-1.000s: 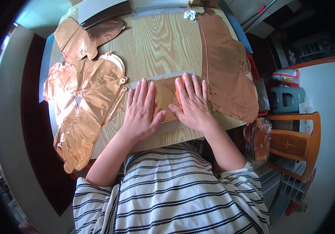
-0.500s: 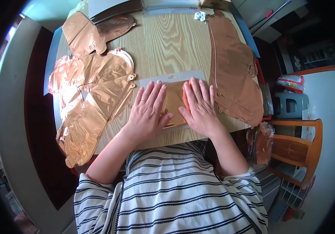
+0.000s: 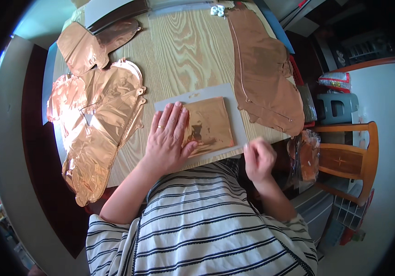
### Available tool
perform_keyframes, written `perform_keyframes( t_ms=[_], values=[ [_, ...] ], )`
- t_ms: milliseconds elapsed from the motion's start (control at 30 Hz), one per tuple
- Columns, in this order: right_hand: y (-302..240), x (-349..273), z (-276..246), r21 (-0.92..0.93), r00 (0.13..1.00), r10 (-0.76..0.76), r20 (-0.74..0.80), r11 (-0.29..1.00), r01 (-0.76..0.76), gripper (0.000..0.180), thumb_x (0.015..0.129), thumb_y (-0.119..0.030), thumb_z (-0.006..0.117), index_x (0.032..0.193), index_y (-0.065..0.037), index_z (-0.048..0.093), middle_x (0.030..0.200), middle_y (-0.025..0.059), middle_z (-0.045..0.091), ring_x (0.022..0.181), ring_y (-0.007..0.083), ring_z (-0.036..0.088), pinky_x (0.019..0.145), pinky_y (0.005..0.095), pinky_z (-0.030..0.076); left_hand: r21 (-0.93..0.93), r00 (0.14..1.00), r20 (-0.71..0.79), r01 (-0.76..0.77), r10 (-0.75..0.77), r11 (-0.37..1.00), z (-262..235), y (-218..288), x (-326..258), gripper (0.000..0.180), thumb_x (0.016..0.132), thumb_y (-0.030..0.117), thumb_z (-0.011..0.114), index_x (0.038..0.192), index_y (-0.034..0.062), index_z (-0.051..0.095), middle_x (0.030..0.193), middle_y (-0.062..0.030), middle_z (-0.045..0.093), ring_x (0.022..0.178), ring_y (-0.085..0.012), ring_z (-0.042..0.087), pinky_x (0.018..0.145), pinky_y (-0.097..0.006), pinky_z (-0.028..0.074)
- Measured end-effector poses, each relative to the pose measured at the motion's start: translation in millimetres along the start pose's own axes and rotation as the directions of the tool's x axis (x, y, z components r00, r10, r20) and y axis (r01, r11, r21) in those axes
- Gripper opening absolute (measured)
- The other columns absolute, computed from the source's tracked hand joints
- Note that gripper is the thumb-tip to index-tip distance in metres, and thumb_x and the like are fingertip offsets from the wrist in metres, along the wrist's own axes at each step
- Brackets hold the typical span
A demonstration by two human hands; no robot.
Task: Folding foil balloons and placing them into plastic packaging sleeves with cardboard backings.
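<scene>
A folded copper-coloured foil piece (image 3: 211,122) lies flat on a pale grey card (image 3: 238,123) with a hang hole, close to the table's front edge. My left hand (image 3: 167,133) rests flat with fingers stretched out, covering the left side of both foil and card. Just off the card's near right corner, my right hand (image 3: 259,158) is raised with its fingers curled closed. Whatever it holds, if anything, is hidden. Flat copper foil balloons are spread around: a shiny one (image 3: 114,99) at left, a smaller one (image 3: 80,46) behind it, a duller one (image 3: 266,73) at right.
Small white pieces (image 3: 217,10) sit at the far edge of the wood-grain table (image 3: 183,50). A dark-sided box (image 3: 114,14) stands at the back left. To the right are a wooden chair (image 3: 344,158), a grey-green stool (image 3: 337,108) and a clear bag (image 3: 309,154) with copper-coloured contents.
My right hand has lifted off the foil and drawn back toward me past the table edge, its fingers curling closed. My left hand stays flat on the foil. The card appears slightly turned.
</scene>
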State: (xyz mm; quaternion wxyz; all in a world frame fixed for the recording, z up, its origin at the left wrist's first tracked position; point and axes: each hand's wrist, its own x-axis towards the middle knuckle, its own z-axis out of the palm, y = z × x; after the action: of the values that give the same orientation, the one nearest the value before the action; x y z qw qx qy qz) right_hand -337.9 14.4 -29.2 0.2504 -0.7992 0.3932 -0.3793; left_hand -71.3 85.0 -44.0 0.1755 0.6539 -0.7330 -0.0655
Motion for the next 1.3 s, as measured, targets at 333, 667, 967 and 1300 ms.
perform_keyframes(
  t_ms=[333,667,967,1300],
  values=[
    [-21.8,-75.3,38.0,0.670,0.689,0.493,0.531,0.254,-0.698,0.039,0.099,-0.027,0.062,0.127,-0.001,0.055,0.118,0.0088,0.064,0.105,0.0159,0.061,0.091,0.0325,0.050,-0.022,0.996,0.091,-0.018,0.020,1.000,2.4,39.2,-22.5,0.080,0.095,0.050,0.052,0.151,-0.0039,0.034,0.157,-0.0240,0.033,0.148,-0.0399,0.027,0.121,-0.053,0.016],
    [-66.6,-59.8,43.6,0.593,0.496,0.778,0.384,0.204,-0.779,0.024,0.095,-0.024,0.069,0.107,-0.003,0.067,0.096,0.0019,0.068,0.079,0.0084,0.064,0.058,0.0241,0.052,-0.025,0.999,0.052,-0.014,0.015,1.000,3.8,48.9,-36.5,0.080,0.095,0.051,0.050,0.151,-0.0040,0.035,0.156,-0.0247,0.034,0.148,-0.0404,0.028,0.120,-0.054,0.016],
    [-42.6,-56.8,44.2,0.689,0.733,0.627,0.265,0.408,-0.599,0.014,0.097,-0.014,0.065,0.099,-0.001,0.069,0.080,0.0001,0.064,0.070,0.0066,0.058,0.059,0.0232,0.047,-0.451,0.995,-0.024,0.080,-0.102,0.889,-27.9,17.1,-24.2,0.059,0.096,0.029,0.059,0.146,0.0020,0.044,0.154,-0.0227,0.038,0.144,-0.0377,0.036,0.117,-0.049,0.029],
    [-25.0,12.5,3.1,0.822,0.718,0.543,0.436,0.085,-0.563,0.021,0.089,-0.001,0.068,0.109,-0.003,0.065,0.094,0.0022,0.067,0.083,0.0108,0.063,0.074,0.0265,0.050,-0.194,0.911,-0.406,-0.005,-0.076,0.981,-92.0,-149.1,232.5,0.017,0.091,0.019,0.067,0.099,0.0051,0.073,0.095,-0.0140,0.071,0.088,-0.0302,0.070,0.077,-0.036,0.055]
  ],
)
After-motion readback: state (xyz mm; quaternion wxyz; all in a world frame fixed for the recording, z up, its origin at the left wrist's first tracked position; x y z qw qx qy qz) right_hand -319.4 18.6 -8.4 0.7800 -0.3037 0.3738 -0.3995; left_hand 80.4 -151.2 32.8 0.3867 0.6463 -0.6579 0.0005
